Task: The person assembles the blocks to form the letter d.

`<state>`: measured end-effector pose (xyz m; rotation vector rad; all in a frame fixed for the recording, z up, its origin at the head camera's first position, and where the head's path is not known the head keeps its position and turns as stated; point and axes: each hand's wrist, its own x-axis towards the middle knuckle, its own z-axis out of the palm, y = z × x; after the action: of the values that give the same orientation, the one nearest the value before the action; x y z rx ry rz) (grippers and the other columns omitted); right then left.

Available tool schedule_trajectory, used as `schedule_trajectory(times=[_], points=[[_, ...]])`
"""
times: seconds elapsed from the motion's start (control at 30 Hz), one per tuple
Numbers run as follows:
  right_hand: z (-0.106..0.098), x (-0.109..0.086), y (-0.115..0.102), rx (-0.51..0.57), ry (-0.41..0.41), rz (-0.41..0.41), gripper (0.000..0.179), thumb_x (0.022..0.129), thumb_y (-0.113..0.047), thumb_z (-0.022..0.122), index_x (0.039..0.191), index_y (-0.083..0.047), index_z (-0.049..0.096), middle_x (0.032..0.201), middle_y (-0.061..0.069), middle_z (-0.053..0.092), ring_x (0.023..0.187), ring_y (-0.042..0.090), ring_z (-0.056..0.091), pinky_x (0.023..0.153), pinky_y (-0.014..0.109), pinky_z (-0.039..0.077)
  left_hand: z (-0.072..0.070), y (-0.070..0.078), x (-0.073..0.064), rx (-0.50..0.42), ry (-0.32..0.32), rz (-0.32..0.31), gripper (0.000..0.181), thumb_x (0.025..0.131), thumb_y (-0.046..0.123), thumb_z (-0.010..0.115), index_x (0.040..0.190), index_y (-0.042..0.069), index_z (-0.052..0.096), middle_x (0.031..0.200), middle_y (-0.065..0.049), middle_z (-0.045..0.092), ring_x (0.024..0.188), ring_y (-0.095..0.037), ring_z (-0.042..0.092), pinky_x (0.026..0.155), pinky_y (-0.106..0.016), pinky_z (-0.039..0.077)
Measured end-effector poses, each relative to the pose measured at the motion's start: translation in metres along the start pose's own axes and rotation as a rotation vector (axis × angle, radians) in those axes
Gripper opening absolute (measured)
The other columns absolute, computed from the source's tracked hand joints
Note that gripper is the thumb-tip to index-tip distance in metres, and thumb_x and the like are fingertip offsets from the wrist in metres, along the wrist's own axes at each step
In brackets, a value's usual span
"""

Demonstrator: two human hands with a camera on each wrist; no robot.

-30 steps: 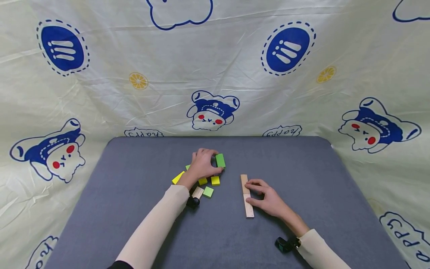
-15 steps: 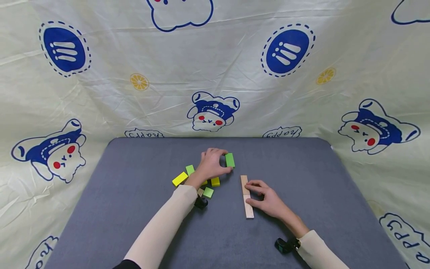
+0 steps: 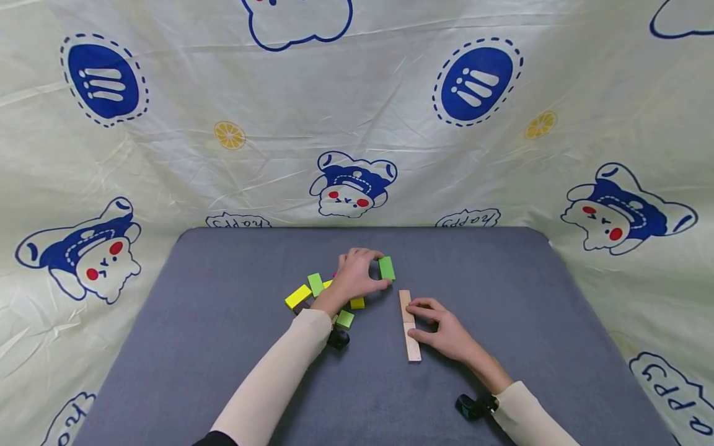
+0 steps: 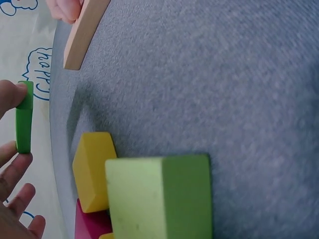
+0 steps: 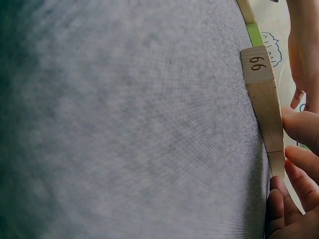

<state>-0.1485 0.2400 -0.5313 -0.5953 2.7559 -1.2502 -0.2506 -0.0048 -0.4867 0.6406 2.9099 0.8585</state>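
My left hand point(image 3: 357, 275) pinches a green wooden block point(image 3: 387, 267) between thumb and fingertips. In the left wrist view that green block point(image 4: 24, 124) is lifted above the table. Two plain wooden blocks point(image 3: 412, 344) lie end to end in a straight row, right of the left hand. My right hand point(image 3: 446, 331) rests beside this row, its thumb and fingertips touching the right side near the joint. In the right wrist view the nearer plain block point(image 5: 266, 99) carries a printed number on its end.
Under and around the left forearm lie loose blocks: yellow ones point(image 3: 298, 297), light green ones point(image 3: 345, 319), and a magenta one point(image 4: 92, 221), partly hidden. The grey tabletop point(image 3: 502, 272) ends at a printed curtain point(image 3: 424, 179) behind and at the sides.
My left hand has moved right with the green block, away from the loose blocks and closer to the plain row's far end. The right hand has stayed in place.
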Motion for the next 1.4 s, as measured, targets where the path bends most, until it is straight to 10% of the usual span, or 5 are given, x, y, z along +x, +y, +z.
schedule_trajectory(times=[1.4], points=[[0.0, 0.001, 0.002, -0.002, -0.003, -0.006, 0.047, 0.092, -0.024, 0.079, 0.135, -0.008, 0.068, 0.14, 0.009, 0.058, 0.128, 0.03, 0.055, 0.098, 0.039, 0.049, 0.03, 0.016, 0.004, -0.104, -0.043, -0.011, 0.066, 0.091, 0.046, 0.076, 0.147, 0.015, 0.056, 0.148, -0.007, 0.055, 0.137, -0.025, 0.05, 0.112, -0.045, 0.046]])
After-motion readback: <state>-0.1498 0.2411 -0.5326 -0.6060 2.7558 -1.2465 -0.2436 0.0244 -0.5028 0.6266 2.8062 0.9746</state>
